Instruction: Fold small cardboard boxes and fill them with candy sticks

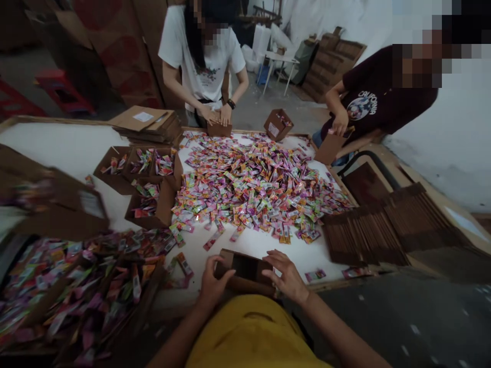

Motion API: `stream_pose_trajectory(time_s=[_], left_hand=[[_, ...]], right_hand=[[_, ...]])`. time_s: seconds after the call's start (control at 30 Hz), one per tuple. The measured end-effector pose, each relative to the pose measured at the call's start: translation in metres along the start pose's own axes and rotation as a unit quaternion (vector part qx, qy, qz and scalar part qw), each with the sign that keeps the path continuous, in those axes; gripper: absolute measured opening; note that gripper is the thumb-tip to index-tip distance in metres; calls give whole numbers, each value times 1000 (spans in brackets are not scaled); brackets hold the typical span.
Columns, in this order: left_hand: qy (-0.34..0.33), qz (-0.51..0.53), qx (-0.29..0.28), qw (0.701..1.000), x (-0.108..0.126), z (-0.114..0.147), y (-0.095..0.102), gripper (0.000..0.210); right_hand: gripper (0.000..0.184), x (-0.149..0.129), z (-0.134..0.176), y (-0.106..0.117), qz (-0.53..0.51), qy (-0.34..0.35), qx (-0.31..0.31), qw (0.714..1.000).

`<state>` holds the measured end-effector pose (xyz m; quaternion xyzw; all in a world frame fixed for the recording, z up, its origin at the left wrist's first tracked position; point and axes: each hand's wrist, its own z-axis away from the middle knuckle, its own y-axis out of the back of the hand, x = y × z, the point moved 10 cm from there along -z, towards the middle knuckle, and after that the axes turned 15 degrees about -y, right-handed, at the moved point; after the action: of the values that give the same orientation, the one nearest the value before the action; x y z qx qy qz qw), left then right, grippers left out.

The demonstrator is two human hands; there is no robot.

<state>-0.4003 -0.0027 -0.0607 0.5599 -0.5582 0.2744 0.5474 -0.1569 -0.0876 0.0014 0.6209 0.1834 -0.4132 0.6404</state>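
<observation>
A small brown cardboard box (249, 284) stands at the near table edge right in front of me, its top open and its inside dark. My left hand (214, 283) is at the box's left end, fingers curved and thumb apart. At the right end is my right hand (287, 278), its fingers spread over the rim. Whether either hand presses on the cardboard is hard to make out. Just beyond the box lies a big heap of small colourful sachets (253, 184) on the white table (245, 244). A few loose sachets (315, 275) lie to the right.
Filled boxes (153, 217) stand left of the heap, with sachet-filled cartons (149, 286) nearer me. Flattened cardboard (368, 225) is stacked at right, more (148, 125) at back left. Two co-workers across the table handle boxes (220, 128); another box (278, 125) stands between them.
</observation>
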Motion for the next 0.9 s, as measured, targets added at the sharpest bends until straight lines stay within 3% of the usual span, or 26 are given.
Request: stream_pose_trajectory(time_s=[0.03,0.1,0.23,0.37,0.47,0.6,0.67,0.73,0.83,0.9], left_hand=[[-4,-29,49,998,-1,2,9,40],[-72,-106,54,990,12,1,11,42],[-278,-188,-140,932,47,-1,-24,31],[-366,-153,-266,879,58,5,-40,28],[-378,-181,-338,843,60,7,-58,19],[-333,-268,-410,805,56,0,-89,15],[-318,-259,-452,793,56,1,-102,22],[-327,-230,-488,776,59,8,-110,50],[-344,-221,-529,744,56,16,-112,103],[-307,-235,-526,758,43,5,-104,102]], right_hand=[[38,-2,7,-3,18,1,-4,1000],[41,-8,21,-11,54,12,-16,998],[34,-26,41,-39,115,91,-64,987],[23,-23,38,-53,118,111,-36,986],[26,-11,32,-66,141,102,-30,984],[20,0,33,-83,205,106,-32,973],[18,3,31,-85,211,96,-30,972],[18,4,24,-82,188,74,-38,979],[12,13,-1,-68,36,19,-102,994],[16,44,-27,-42,-143,-78,-109,981]])
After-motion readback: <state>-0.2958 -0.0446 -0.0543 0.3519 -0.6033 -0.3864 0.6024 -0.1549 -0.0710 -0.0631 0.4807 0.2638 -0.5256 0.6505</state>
